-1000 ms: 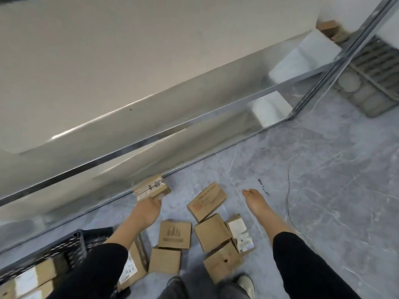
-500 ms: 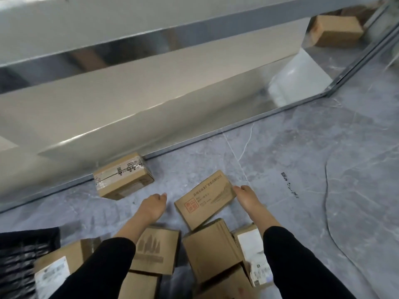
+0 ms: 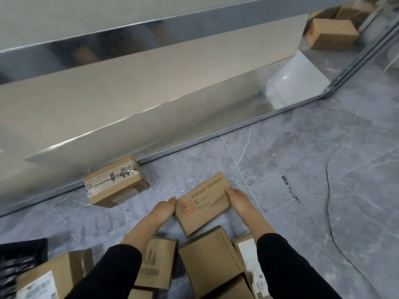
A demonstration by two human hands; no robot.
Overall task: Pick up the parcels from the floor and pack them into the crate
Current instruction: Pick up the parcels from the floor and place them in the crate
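Note:
A flat cardboard parcel with printed text and a red stamp [image 3: 203, 203] lies on the grey floor. My left hand [image 3: 164, 209] presses its left edge and my right hand [image 3: 237, 200] grips its right edge. A taped parcel [image 3: 116, 185] rests against the metal base further left. Several more cardboard parcels [image 3: 209, 257] lie between my arms at the bottom. A corner of the black crate [image 3: 19, 260] shows at the bottom left.
A long shiny metal structure [image 3: 151, 87] runs along the floor just beyond the parcels. More cardboard boxes [image 3: 332, 33] sit at the top right behind a metal frame. The grey marble floor [image 3: 323, 180] stretches out to the right.
My view dropped closer to the floor. Both hands closed in on the printed flat parcel, left hand moving from beside it to its left edge, right hand settling on its right edge.

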